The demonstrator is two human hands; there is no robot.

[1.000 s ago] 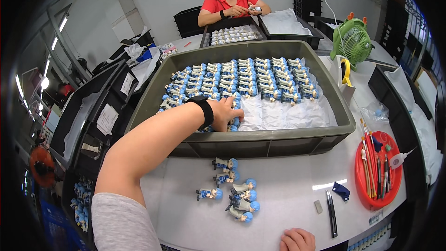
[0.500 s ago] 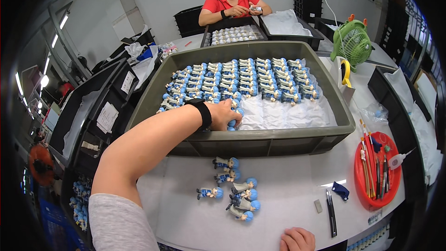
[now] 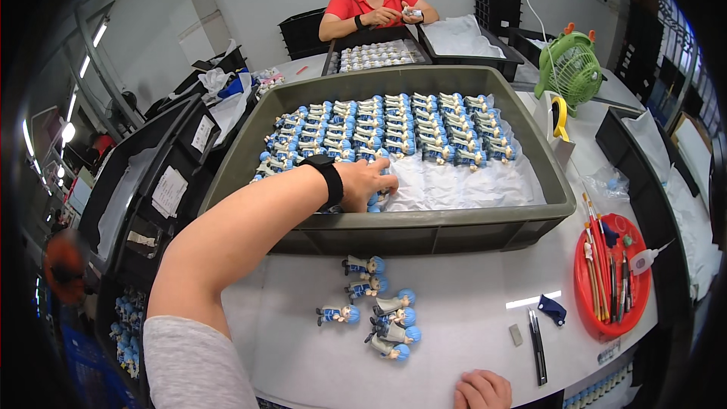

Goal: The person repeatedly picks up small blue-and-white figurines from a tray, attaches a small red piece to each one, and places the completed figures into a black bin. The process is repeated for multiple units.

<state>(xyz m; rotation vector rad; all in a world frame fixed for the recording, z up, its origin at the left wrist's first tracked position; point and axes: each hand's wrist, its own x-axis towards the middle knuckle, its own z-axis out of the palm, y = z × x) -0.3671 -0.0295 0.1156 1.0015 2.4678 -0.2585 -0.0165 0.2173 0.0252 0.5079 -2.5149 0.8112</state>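
My left hand (image 3: 367,182) reaches over the near wall of a large grey-green crate (image 3: 424,216), fingers apart above the figurines at the near end of their rows. Beneath its palm, blue heads of small figurines partly show. Rows of blue-haired figurines (image 3: 397,121) lie on white paper in the crate. On the table in front, several more figurines lie on their sides, among them one set apart at the left (image 3: 338,315) and a cluster (image 3: 394,327). My right hand (image 3: 483,391) rests on the table at the lower edge, fingers curled together, with nothing visible in them.
To the right lie a craft knife (image 3: 537,348), a small grey block (image 3: 516,335), a dark blue piece (image 3: 553,309) and a red tray (image 3: 581,295) of brushes. A green fan (image 3: 573,70) stands behind. Black crates (image 3: 144,182) line the left. Opposite, a person in red (image 3: 371,11) handles a small piece.
My left hand's fingers have spread and lifted a little off the figurines. My right hand has stayed in place. The whole view has shifted slightly.
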